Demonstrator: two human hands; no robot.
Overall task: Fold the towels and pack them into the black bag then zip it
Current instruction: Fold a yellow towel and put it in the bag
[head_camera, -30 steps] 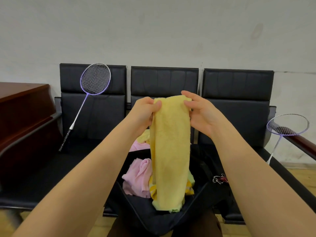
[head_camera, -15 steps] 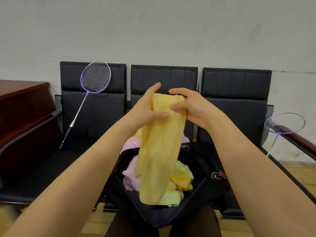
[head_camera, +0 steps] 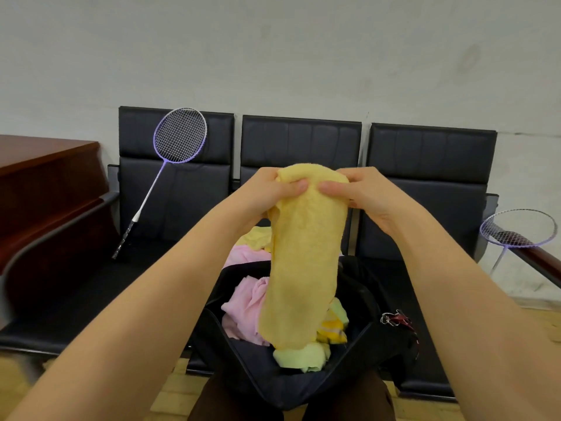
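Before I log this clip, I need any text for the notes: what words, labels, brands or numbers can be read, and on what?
None can be read: the yellow towel, the black bag, both badminton rackets and the black chairs show no legible text.

There are no words, numbers, labels or signs to read anywhere in the picture.
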